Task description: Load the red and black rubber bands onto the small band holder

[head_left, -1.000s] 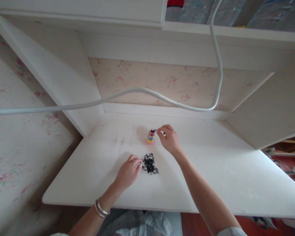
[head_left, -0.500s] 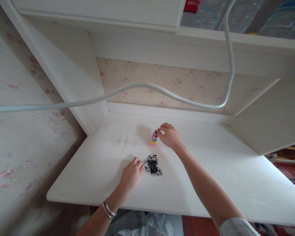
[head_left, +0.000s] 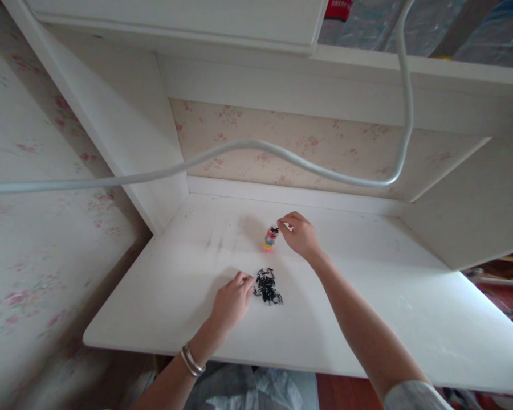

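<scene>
A small clear jar [head_left: 271, 239] with pink, blue and yellow bands of colour stands on the white desk. Black bits show inside its top. My right hand [head_left: 298, 232] is at the jar's upper right, thumb and forefinger pinched close to the rim; whatever they hold is too small to make out. Nearer to me lies a loose pile of small black elastic bands [head_left: 265, 287]. At its left edge my left hand [head_left: 233, 296] is closed in a pinch, with a small dark band at the fingertips. A silver bracelet circles my left wrist.
The white desk [head_left: 367, 296] has a rounded front left corner and side panels. A pale cable [head_left: 248, 145] crosses in front of the view. Above is a white cabinet [head_left: 175, 23], with clear plastic and a red label [head_left: 338, 8] on a shelf to the right.
My right hand has drawn slightly right from the jar's mouth, and more black shows at the jar's top. My left hand has stayed beside the pile, its fingertips shifted a little.
</scene>
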`<act>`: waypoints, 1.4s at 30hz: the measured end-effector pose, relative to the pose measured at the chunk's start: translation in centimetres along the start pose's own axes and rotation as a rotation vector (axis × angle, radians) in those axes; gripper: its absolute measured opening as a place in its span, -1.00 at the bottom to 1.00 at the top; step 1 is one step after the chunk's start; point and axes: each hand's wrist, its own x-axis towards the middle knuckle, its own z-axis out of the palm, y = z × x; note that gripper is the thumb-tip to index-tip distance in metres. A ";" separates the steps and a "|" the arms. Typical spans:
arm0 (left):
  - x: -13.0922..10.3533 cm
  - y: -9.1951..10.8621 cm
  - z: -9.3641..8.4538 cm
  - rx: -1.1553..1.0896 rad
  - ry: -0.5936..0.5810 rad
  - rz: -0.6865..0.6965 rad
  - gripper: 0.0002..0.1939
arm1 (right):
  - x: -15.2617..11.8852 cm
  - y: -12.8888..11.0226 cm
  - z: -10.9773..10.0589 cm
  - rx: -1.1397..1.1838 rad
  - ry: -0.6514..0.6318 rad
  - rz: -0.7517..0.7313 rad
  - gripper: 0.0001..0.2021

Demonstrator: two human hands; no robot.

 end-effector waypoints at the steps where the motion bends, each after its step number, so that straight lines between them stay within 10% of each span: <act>1: -0.1 0.1 -0.1 0.004 -0.006 0.020 -0.74 | -0.1 0.1 -0.2 0.023 0.025 0.012 -0.78; 8: -0.3 0.2 0.2 0.024 -0.013 0.083 -0.79 | -3.3 1.6 -0.6 0.146 0.112 0.201 -0.75; 19: -0.6 0.3 0.5 0.044 0.010 0.142 -0.73 | -14.0 3.0 3.3 0.300 -0.093 0.383 -0.72; 30: 0.3 0.3 0.8 -0.141 0.119 0.076 -0.76 | -19.2 1.1 1.4 0.113 -0.221 0.148 -0.78; 42: 7.7 1.5 -5.3 -0.386 0.343 0.187 -0.80 | -20.0 0.9 1.3 0.072 -0.167 0.101 -0.83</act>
